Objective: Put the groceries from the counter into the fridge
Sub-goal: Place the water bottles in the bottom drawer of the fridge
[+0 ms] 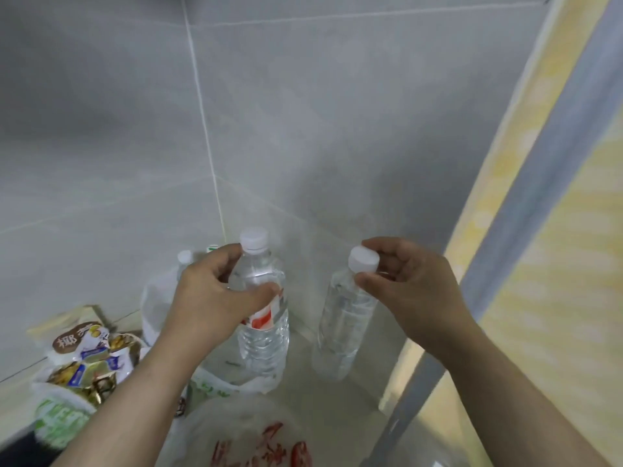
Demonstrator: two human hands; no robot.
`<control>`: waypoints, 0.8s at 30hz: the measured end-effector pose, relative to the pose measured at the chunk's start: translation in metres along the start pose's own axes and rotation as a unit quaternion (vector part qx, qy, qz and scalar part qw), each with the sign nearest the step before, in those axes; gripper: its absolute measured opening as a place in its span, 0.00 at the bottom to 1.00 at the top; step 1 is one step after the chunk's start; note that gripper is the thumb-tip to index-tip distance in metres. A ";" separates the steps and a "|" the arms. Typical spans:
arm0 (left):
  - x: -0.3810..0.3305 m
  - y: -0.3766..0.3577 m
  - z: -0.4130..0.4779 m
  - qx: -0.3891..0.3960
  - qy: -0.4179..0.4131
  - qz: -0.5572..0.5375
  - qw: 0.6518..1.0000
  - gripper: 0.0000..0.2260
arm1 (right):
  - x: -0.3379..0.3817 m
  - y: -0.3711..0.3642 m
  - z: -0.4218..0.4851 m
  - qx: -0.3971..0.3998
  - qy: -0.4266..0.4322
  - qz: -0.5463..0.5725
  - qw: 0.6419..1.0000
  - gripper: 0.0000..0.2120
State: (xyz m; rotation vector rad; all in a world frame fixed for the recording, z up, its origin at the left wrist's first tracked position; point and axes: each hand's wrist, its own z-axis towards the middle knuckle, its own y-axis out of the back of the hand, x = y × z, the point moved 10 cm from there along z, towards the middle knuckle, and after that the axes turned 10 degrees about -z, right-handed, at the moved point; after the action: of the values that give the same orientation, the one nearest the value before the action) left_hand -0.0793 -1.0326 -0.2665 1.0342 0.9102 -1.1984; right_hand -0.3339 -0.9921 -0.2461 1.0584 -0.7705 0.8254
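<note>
Clear bottles with white caps, one red-and-white label, grey tiles

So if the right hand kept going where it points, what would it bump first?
The right hand pinches the small clear bottle's white cap; past that, probably the big clear red-labelled plastic bottle the left hand grips. Depth is unclear.
</note>
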 end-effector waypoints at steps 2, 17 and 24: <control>-0.010 -0.028 -0.010 0.020 0.000 -0.015 1.000 0.19 | -0.005 0.031 -0.014 -0.013 -0.008 0.012 1.000 0.17; -0.109 -0.209 -0.121 0.198 -0.039 -0.047 0.978 0.19 | -0.005 0.226 -0.148 -0.107 -0.030 -0.057 0.992 0.19; -0.148 -0.269 -0.184 0.252 -0.063 -0.070 0.963 0.20 | -0.003 0.302 -0.224 -0.169 -0.047 -0.075 0.982 0.20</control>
State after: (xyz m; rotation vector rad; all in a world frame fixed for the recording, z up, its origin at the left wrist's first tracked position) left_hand -0.3705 -0.8303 -0.2166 1.2908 0.5946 -1.6473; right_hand -0.5653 -0.7017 -0.1881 0.8431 -0.8640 0.4968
